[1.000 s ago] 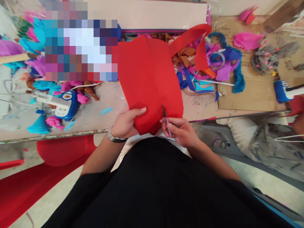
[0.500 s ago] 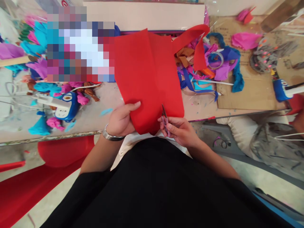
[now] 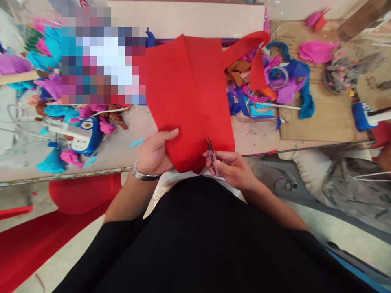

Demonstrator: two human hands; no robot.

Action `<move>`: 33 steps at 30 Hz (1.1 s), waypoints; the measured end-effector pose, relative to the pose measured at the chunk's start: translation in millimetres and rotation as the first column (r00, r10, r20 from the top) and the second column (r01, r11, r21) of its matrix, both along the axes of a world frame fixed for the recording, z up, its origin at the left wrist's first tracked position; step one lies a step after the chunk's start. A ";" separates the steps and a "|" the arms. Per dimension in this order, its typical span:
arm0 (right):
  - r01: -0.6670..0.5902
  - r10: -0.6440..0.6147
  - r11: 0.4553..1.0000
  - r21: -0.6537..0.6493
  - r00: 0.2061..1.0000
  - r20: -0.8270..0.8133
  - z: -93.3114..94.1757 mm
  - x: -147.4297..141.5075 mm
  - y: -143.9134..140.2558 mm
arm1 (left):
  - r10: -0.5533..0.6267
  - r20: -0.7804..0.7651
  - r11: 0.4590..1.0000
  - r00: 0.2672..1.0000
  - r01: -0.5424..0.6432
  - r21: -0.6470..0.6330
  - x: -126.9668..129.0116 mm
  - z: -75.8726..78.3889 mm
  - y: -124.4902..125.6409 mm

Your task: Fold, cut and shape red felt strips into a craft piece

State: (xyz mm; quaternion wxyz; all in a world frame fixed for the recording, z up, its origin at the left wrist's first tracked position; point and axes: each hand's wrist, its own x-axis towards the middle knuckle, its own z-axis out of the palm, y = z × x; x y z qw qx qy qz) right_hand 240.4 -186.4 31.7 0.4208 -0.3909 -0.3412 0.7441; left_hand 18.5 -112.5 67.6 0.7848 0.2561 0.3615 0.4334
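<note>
The left hand was closed on the near left edge of the red fabric bag, thumb on top and the other fingers curled under, with a metal watch on the wrist. The right hand was wrapped around a small pair of thread snips, their blades slightly parted and pointing away from the person, resting on or just over the bag's lower edge. I could not tell whether a thread sat between the blades.

The bag lay across the near edge of the bench, its bottom overhanging toward the person's lap and its red handle looped out to the right.

The likeliest mishap was the tips biting into the cloth itself, since they lay flat on it and the fabric looked slack between the 2 hands. The left thumb sat near the blades, so a slip sideways could nick it. The overhanging end might also slide off the bench if the left hand let go.

Around the bag lay colourful paper scraps, a roll of clear tape, a sheet of cardboard and, on the left, a blue and white power strip. A 2nd blue item sat at the far right. Faint print showed on the cardboard near the top, too small to read; no brand or label was legible anywhere else.
</note>
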 end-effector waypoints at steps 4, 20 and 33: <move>-0.025 0.025 0.999 -0.025 0.999 -0.022 1.4 -1.2 1.4 | -0.016 0.012 1.000 1.000 0.016 0.009 0.0 -1.1 -2.0; 0.003 -0.006 0.997 -0.083 0.999 -0.035 4.1 -5.7 3.4 | 0.038 0.008 0.999 0.999 -0.038 -0.013 1.1 -0.2 -2.4; 0.042 -0.049 0.994 -0.102 0.996 -0.070 4.2 -10.0 5.1 | 0.037 0.016 0.999 0.999 -0.037 -0.028 3.9 0.2 -1.8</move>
